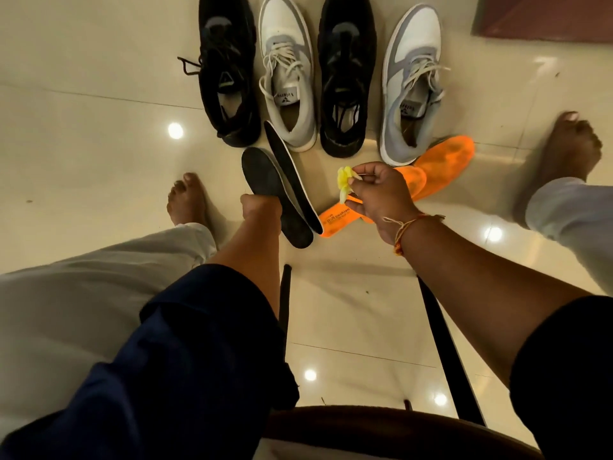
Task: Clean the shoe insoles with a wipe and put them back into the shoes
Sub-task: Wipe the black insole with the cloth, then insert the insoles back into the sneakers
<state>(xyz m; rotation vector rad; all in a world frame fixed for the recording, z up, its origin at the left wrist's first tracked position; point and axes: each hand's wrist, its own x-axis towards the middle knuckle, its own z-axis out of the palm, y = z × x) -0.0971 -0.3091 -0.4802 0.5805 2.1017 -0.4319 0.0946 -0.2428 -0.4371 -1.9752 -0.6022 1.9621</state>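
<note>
Four shoes stand in a row on the floor [99, 127], and the left white shoe [287, 78] is the second one in it. A black shoe [229, 71] stands just beside it on each side, the other black shoe [346, 78] to its right, and the right white shoe [409, 88] is further right of it. Just below the heel of the left white shoe, the left hand [260, 210] grips a black insole [265, 174] with curled fingers, near the middle of its length. A second black insole [292, 174] with a pale edge lies against the first one, its tip close to the heel of the left white shoe; whether the hand holds it too, I cannot tell. Below and to the right of the left white shoe, the right hand [374, 194] pinches a crumpled yellow wipe [344, 182] between thumb and fingertips. Two orange insoles [444, 161] lie on the floor behind this hand, also lower right of the left white shoe, one partly hidden by the hand
</note>
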